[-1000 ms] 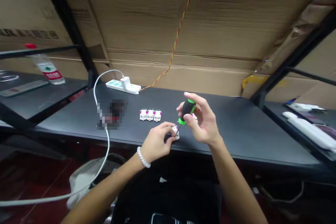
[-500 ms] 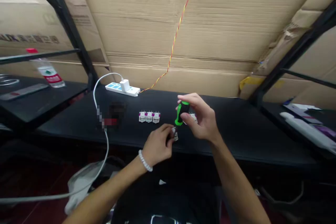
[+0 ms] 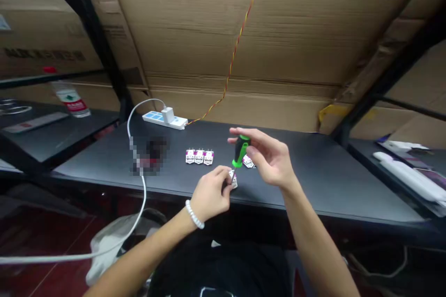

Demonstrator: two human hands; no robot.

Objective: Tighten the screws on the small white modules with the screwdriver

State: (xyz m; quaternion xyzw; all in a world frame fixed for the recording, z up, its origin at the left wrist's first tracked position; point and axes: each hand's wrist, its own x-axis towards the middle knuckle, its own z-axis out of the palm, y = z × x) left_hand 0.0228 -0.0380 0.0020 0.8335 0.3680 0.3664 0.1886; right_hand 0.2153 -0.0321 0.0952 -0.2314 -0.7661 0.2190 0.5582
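Observation:
My left hand [image 3: 213, 191], with a beaded bracelet on its wrist, pinches a small white block [image 3: 234, 181] near the table's front edge. A green and black screwdriver [image 3: 241, 151] stands nearly upright over that block, its shaft reaching down to it. The thumb and fingers of my right hand [image 3: 267, 155] are closed around the screwdriver handle. Three white and purple blocks with metal pins [image 3: 199, 157] lie in a row left of my hands. Another white piece [image 3: 248, 161] lies behind the screwdriver, partly covered by my right hand.
A white power strip [image 3: 163, 120] with a plugged-in charger sits at the back left, its white cable [image 3: 143, 190] hanging over the front edge. A blurred dark object [image 3: 153, 153] lies nearby. Black frame posts [image 3: 108, 46] flank the black table [image 3: 324, 185]; a bottle [image 3: 73, 100] stands at left.
The screwdriver handle has turned, and the fingers of my right hand have shifted on it. My left hand keeps its pinch on the block. The picture's brightness has changed.

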